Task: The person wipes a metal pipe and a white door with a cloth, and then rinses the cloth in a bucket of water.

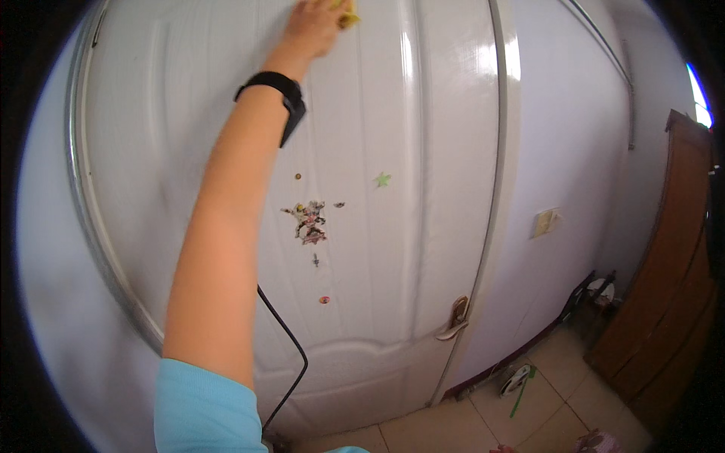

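Observation:
My left hand [316, 25] is raised at the top edge of the picture, flat towards a white panelled door [385, 243]. It holds a yellow cloth [349, 18] against the door's surface; part of the cloth is hidden or cut off. A black band with a dark device [290, 107] sits on my left wrist. Below the hand, the door bears a worn figure sticker [310, 222], a green star sticker [383, 179] and several small stickers. My right hand is out of view.
A metal lever handle [453, 325] is on the door's right side. A black cable [297, 351] hangs down beside my arm. On the tiled floor [544, 390] lies a white object with a green strip [516, 380]. A light switch [546, 223] and brown wooden panel [651, 283] are to the right.

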Tool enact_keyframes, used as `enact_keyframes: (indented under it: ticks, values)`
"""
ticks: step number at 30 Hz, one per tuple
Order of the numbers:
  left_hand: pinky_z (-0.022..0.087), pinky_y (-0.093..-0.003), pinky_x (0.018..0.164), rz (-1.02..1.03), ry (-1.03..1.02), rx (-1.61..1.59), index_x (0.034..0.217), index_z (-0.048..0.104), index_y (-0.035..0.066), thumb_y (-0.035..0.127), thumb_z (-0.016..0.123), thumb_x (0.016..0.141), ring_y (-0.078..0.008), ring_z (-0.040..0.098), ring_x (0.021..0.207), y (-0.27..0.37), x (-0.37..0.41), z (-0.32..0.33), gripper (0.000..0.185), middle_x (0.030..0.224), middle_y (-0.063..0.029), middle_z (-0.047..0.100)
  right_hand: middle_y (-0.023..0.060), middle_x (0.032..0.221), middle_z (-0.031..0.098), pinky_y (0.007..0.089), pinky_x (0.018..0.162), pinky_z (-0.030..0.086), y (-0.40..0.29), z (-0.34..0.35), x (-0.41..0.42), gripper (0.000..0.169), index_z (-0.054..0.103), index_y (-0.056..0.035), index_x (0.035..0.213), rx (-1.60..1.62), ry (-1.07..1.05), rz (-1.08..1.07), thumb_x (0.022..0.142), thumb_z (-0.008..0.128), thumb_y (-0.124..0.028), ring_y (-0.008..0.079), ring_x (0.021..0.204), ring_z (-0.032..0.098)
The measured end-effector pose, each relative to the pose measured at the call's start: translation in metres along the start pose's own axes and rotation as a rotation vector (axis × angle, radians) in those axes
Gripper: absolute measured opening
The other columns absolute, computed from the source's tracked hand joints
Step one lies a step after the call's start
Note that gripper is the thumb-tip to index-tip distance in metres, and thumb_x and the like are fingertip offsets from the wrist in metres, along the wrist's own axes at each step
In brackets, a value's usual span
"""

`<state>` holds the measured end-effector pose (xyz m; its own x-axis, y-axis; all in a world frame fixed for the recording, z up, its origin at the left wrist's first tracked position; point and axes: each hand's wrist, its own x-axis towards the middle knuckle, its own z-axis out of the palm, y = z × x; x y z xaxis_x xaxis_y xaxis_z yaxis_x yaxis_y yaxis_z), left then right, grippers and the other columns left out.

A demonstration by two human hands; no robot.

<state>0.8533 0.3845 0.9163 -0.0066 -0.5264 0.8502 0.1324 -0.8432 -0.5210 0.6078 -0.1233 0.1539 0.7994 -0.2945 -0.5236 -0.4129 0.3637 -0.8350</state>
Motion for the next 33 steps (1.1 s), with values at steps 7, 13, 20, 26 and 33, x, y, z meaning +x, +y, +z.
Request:
enact_keyframes:
  ticks: [7, 13, 20, 26, 33]
  values:
    - [0.027, -0.0420, 0.105, 0.159, -0.183, 0.035, 0.126, 0.050, 0.015, 0.019, 0.045, 0.088, -0.0265, 0.031, 0.130, 0.068, -0.081, 0.010, 0.038, 0.141, -0.0034, 0.036, 0.0181, 0.100, 0.064, 0.0351, 0.068, 0.055, -0.030, 0.022, -0.004, 0.040, 0.052, 0.0049, 0.117, -0.236, -0.115, -0.012, 0.093, 0.049, -0.027, 0.0256, 0.079, 0.065]
    - [0.030, -0.0380, 0.104, 0.418, -0.382, -0.141, 0.129, 0.046, 0.019, 0.007, 0.047, 0.085, -0.0208, 0.031, 0.131, 0.094, -0.146, -0.019, 0.045, 0.142, -0.0043, 0.035, 0.0181, 0.100, 0.064, 0.0359, 0.068, 0.055, -0.021, 0.002, 0.013, 0.039, 0.052, 0.0042, 0.117, -0.255, -0.088, 0.017, 0.093, 0.048, -0.026, 0.0268, 0.079, 0.065]
    - [0.037, -0.0406, 0.096, 0.115, -0.215, 0.123, 0.121, 0.050, 0.017, 0.008, 0.048, 0.084, -0.0249, 0.042, 0.121, -0.043, -0.044, -0.022, 0.038, 0.132, -0.0026, 0.045, 0.0188, 0.101, 0.063, 0.0366, 0.069, 0.055, -0.027, 0.015, 0.026, 0.037, 0.052, 0.0029, 0.117, -0.218, -0.093, 0.006, 0.092, 0.049, -0.024, 0.0277, 0.081, 0.065]
    - [0.027, -0.0425, 0.106, -0.145, -0.088, 0.279, 0.132, 0.040, 0.009, 0.013, 0.047, 0.090, -0.0333, 0.030, 0.130, -0.088, -0.030, -0.042, 0.043, 0.143, -0.0094, 0.030, 0.0192, 0.103, 0.062, 0.0351, 0.074, 0.054, -0.038, 0.038, 0.016, 0.039, 0.051, 0.0038, 0.118, -0.121, -0.098, 0.066, 0.092, 0.050, -0.025, 0.0269, 0.086, 0.063]
    - [0.026, -0.0394, 0.107, 0.111, -0.201, 0.202, 0.133, 0.042, 0.019, 0.003, 0.046, 0.084, -0.0252, 0.030, 0.131, -0.029, -0.091, -0.042, 0.052, 0.144, -0.0026, 0.032, 0.0188, 0.102, 0.062, 0.0362, 0.076, 0.053, -0.049, 0.048, 0.006, 0.041, 0.052, 0.0043, 0.118, -0.290, -0.128, -0.022, 0.092, 0.049, -0.027, 0.0270, 0.088, 0.063]
